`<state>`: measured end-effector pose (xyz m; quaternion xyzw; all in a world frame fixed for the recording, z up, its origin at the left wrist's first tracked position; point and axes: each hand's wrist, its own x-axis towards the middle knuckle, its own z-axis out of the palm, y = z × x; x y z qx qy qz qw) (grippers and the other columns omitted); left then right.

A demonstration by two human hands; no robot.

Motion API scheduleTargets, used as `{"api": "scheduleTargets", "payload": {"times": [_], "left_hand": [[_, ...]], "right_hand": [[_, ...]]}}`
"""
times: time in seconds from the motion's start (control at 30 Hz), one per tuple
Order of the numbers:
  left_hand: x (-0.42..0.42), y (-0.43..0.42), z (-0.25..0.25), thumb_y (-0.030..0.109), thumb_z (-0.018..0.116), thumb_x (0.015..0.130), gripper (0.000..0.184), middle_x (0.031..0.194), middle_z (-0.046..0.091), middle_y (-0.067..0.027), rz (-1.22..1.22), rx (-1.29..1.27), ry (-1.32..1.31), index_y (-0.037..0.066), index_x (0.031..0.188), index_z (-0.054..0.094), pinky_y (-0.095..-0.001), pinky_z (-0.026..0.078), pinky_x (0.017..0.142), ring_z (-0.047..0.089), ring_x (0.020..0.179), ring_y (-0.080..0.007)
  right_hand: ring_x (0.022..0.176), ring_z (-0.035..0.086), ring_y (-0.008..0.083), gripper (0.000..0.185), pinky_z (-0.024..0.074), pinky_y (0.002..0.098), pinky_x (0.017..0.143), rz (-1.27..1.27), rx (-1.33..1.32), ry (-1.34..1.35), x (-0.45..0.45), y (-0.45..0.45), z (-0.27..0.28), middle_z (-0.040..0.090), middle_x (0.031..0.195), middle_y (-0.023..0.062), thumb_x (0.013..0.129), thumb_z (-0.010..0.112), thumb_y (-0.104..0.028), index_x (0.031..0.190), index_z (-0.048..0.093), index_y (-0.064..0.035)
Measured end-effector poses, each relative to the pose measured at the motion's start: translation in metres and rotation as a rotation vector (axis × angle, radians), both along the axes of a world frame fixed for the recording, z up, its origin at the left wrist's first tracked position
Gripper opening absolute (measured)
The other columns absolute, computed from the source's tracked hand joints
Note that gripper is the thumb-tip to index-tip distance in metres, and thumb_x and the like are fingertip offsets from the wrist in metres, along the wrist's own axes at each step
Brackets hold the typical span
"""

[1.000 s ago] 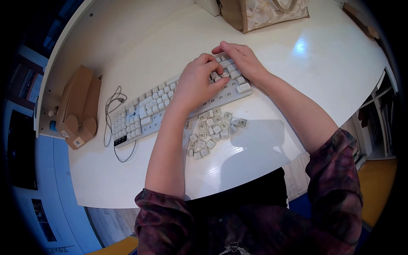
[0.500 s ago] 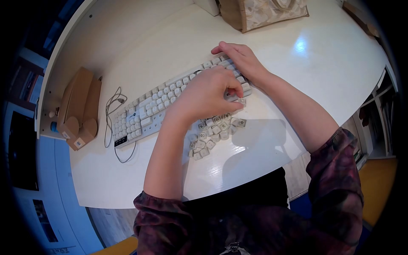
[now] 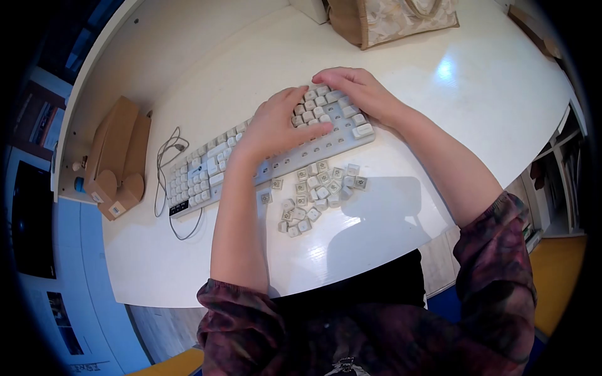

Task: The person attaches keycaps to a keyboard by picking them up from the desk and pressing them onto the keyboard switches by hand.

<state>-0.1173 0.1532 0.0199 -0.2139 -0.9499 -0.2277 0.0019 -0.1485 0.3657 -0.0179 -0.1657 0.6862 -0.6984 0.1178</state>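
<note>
One keyboard on desk, partly beneath left hand, right end by right hand | left: thumb and fingers spread apart; right: grip cannot be told | loose keycaps near its front edge

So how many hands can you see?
2: the left hand is over the middle of the computer keyboard, and the right hand is at its upper right edge. No others show.

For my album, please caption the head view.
Left hand and right hand at a partly stripped keyboard, loose keycaps nearby.
</note>
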Motion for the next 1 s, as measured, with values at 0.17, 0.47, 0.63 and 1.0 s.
{"api": "scheduleTargets", "payload": {"times": [0.17, 0.47, 0.63, 1.0], "left_hand": [[0.000, 0.010, -0.013, 0.058, 0.071, 0.079, 0.082, 0.136, 0.055, -0.0192, -0.026, -0.060, 0.140, 0.000, 0.136, 0.057, -0.0415, 0.042, 0.108, 0.049, 0.130, -0.0337], [0.001, 0.013, -0.017, 0.054, 0.064, 0.089, 0.073, 0.124, 0.058, -0.0190, -0.081, -0.094, 0.249, -0.005, 0.131, 0.056, -0.0426, 0.045, 0.101, 0.052, 0.117, -0.0338], [0.002, 0.016, -0.018, 0.049, 0.061, 0.093, 0.067, 0.125, 0.056, -0.0196, -0.060, -0.156, 0.248, -0.005, 0.132, 0.054, -0.0418, 0.043, 0.103, 0.050, 0.118, -0.0344], [-0.007, 0.007, -0.033, 0.027, 0.048, 0.102, 0.034, 0.115, 0.062, -0.0132, -0.064, 0.066, 0.331, 0.003, 0.122, 0.064, -0.0431, 0.044, 0.095, 0.055, 0.111, -0.0312]], "right_hand": [[0.106, 0.058, 0.0107, 0.044, 0.0486, 0.0263, 0.089, 0.093, 0.054, -0.008, 0.007, 0.004, 0.014, 0.065, 0.118, 0.0049, 0.102, 0.056, -0.038, 0.126, 0.064, -0.0025], [0.112, 0.059, 0.0167, 0.041, 0.0457, 0.0295, 0.098, 0.070, 0.166, 0.186, -0.006, 0.003, -0.004, 0.065, 0.122, 0.0093, 0.104, 0.052, -0.033, 0.126, 0.064, -0.0011], [0.117, 0.058, 0.0217, 0.039, 0.0438, 0.0322, 0.102, -0.004, 0.335, 0.323, -0.008, -0.001, -0.006, 0.065, 0.125, 0.0122, 0.104, 0.053, -0.030, 0.127, 0.063, 0.0001], [0.123, 0.050, 0.0259, 0.050, 0.0447, 0.0373, 0.099, 0.065, 0.512, 0.637, 0.008, 0.012, 0.008, 0.054, 0.132, 0.0092, 0.082, 0.078, -0.035, 0.118, 0.065, -0.0037]]}}
